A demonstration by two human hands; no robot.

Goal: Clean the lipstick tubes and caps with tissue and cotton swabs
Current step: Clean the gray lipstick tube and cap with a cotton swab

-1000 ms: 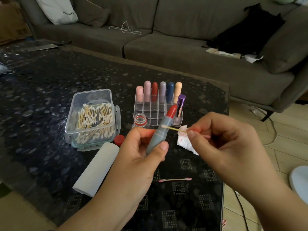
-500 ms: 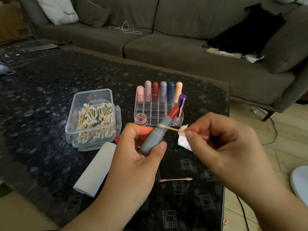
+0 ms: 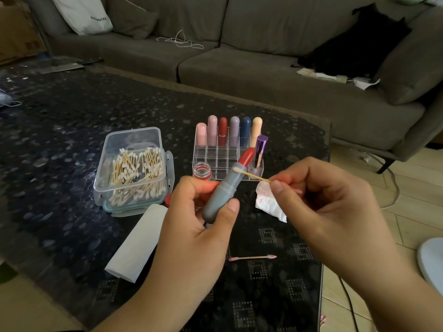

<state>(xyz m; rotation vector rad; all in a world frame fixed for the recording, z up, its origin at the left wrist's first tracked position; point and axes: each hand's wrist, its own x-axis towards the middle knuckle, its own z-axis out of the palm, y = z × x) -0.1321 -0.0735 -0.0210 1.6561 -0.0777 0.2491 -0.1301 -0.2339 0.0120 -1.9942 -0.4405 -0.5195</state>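
My left hand (image 3: 199,226) grips an uncapped grey lipstick tube (image 3: 224,192) with its red stick pointing up and right. My right hand (image 3: 323,207) pinches a cotton swab (image 3: 251,174) whose white tip touches the rim of the tube just below the red stick. A stained, crumpled tissue (image 3: 268,202) shows under my right fingers; whether they hold it I cannot tell. A used pink-tipped swab (image 3: 251,257) lies on the table below my hands.
A clear organizer (image 3: 227,152) holds several capped lipsticks and a purple tube (image 3: 260,149). An open plastic box of swabs (image 3: 134,168) stands at left, a tissue roll (image 3: 136,243) in front of it. A small open jar (image 3: 202,170) and red cap (image 3: 168,200) sit nearby. The table edge runs at right.
The lipstick tube has tilted further to the right in my left hand. The swab tip has slid along the tube's rim, close under the red stick.
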